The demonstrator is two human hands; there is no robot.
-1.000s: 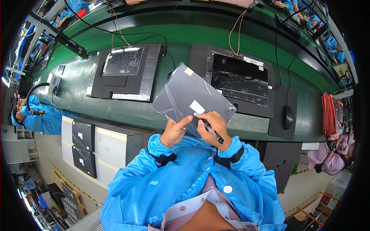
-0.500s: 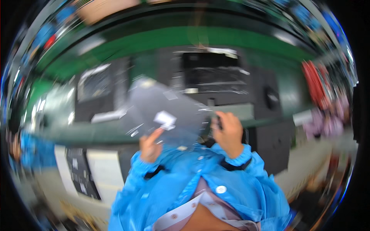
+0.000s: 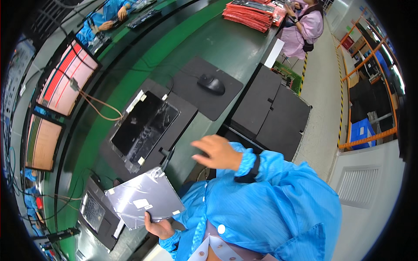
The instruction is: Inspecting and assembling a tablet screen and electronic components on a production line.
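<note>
Below the glossy black display panel (image 3: pixel 143 126) on the green bench (image 3: pixel 244 48), the left hand (image 3: pixel 162 228) grips a film-wrapped grey panel (image 3: pixel 156 189) beside its white label (image 3: pixel 141 203). Right of the display panel hangs the right hand (image 3: pixel 220 153), fingers loosely parted; at the display panel's upper right, a black mouse (image 3: pixel 212 85) rests on a mouse pad (image 3: pixel 215 106).

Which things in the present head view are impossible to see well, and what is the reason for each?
All in the head view:
- Left hand: most of its fingers are hidden beneath the grey panel.
- The panel's underside: it faces away from the camera.
- White label on the panel: any marks are too small to read.
- Right hand: its palm is hidden by the back of the hand.
- Person in pink: head cut off by the top edge.
</note>
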